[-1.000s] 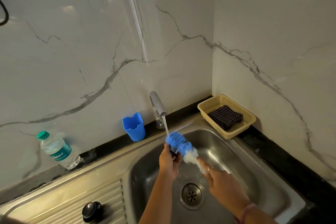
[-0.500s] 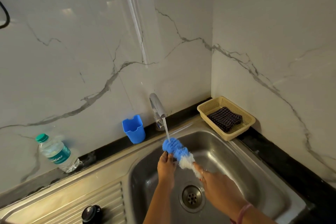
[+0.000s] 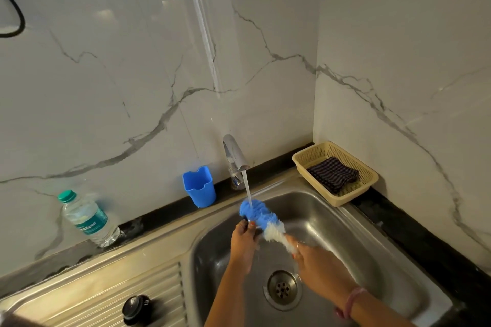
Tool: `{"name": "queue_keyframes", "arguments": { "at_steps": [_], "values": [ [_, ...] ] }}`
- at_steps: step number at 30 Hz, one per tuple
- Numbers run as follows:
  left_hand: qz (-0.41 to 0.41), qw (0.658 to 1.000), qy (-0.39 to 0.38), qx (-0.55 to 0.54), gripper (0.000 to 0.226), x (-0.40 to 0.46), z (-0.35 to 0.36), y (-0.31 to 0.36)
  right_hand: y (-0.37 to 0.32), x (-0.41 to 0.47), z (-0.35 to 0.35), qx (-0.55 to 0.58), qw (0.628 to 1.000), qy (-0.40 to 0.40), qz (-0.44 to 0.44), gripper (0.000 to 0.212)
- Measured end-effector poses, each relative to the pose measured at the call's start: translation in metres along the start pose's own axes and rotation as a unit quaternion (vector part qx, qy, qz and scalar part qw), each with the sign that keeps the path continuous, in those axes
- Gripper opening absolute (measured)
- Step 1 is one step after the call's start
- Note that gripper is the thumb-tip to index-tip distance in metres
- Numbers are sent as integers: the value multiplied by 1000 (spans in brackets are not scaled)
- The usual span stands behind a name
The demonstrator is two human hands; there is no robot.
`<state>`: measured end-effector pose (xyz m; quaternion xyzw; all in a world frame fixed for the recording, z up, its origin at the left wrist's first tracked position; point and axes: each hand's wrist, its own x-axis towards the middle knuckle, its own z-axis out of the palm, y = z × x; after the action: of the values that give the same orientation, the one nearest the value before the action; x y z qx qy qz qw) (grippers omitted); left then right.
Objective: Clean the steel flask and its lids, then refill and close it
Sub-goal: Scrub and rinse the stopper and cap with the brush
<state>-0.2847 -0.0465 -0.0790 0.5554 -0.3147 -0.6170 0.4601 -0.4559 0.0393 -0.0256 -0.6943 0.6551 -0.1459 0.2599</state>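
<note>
Fingers of the right hand [image 3: 316, 260] grip the bottle brush [image 3: 261, 218] at its white end; the left hand [image 3: 243, 240] pinches its blue head under the tap [image 3: 233, 156] stream, mid-sink [image 3: 372, 241]. A black lid [image 3: 136, 309] lies on the drainboard; a blue cup [image 3: 199, 186] and basket [image 3: 337, 202] line the rim.

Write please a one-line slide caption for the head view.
Both hands hold a blue and white brush under the running tap above the sink.
</note>
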Motion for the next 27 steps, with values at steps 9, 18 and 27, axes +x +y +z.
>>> {"name": "queue_keyframes", "arguments": {
  "at_steps": [9, 18, 27],
  "values": [
    [-48, 989, 33, -135, 23, -3, 5, 17, 1, -1, -12, -26, 999, -20, -30, 49],
    [-74, 978, 49, -188, 16, -6, 13, 23, 2, 13, -21, 45, 999, -5, 13, 46],
    [-67, 954, 67, -283, 32, -8, 17, 26, -5, 13, -11, 129, 991, -11, 29, 45]
  ]
}}
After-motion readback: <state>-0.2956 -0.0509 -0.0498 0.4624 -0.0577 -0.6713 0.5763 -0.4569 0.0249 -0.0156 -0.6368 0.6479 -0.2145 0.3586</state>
